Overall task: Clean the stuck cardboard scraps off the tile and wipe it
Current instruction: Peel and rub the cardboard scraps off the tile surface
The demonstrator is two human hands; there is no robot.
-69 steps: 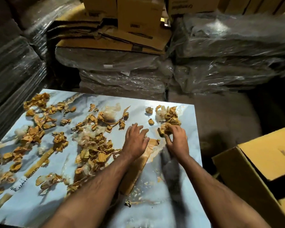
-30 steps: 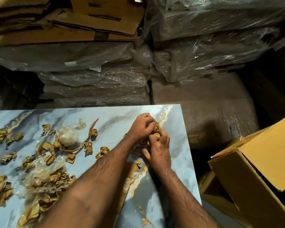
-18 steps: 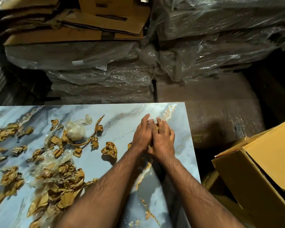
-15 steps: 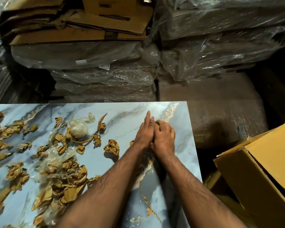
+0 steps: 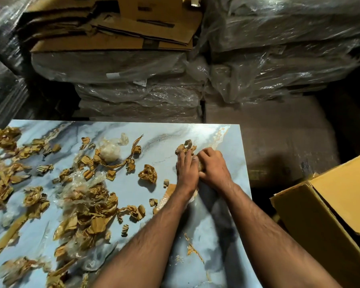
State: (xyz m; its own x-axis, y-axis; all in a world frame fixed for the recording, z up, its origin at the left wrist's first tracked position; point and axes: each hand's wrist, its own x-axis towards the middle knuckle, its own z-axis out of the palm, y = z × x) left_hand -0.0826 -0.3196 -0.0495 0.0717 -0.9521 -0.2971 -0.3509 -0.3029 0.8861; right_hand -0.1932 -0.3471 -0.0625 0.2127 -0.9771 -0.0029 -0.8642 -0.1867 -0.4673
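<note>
Two hands point(image 5: 200, 169), one tile point(image 5: 227, 225), many scraps point(image 5: 92, 215)

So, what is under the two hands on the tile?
A small cardboard scrap shows between the left hand and right hand. Crumpled scraps poke out ahead. The tile beneath the palms is hidden.

The tile point(image 5: 166, 129) is pale blue, marbled with grey veins and gold streaks. The scraps point(image 5: 96, 206) strewn over it are golden brown. The box point(image 5: 312, 221) is yellow-brown, the wrap point(image 5: 110, 151) milky white, and the stacked cardboard point(image 5: 112, 40) dull brown.
</note>
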